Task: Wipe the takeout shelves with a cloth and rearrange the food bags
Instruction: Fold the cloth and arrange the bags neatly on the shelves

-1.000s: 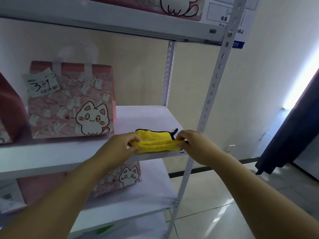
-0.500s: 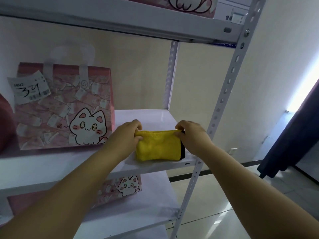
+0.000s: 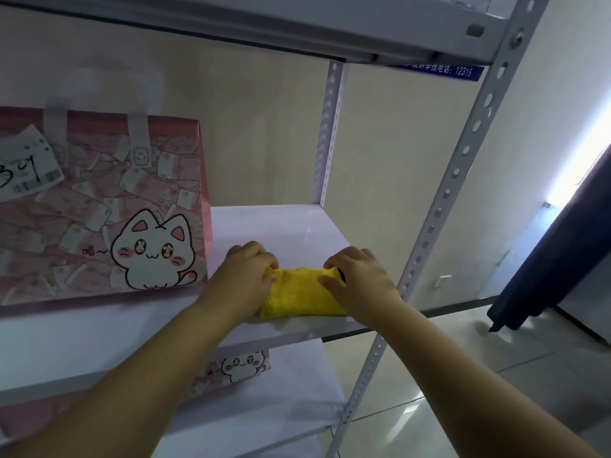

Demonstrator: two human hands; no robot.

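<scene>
A folded yellow cloth [image 3: 299, 297] lies on the white middle shelf [image 3: 291, 226] near its front right corner. My left hand [image 3: 246, 279] grips the cloth's left end and my right hand [image 3: 358, 280] grips its right end, both pressing it on the shelf. To the left stands a pink food bag with a white cartoon cat [image 3: 102, 206] and a paper receipt tag [image 3: 24, 170]. On the lower shelf [image 3: 297, 391] a second pink cat bag [image 3: 238, 365] shows partly under the middle shelf's edge.
The perforated metal upright [image 3: 453, 180] stands right beside my right hand. The upper shelf [image 3: 264, 24] hangs overhead. A dark curtain [image 3: 555, 256] hangs at the right over a tiled floor [image 3: 496, 375]. A beige wall lies behind the rack.
The cloth was folded over from a thin strip at the shelf's front edge into a thicker pad. Both hands pushed it further onto the shelf. The view moved closer.
</scene>
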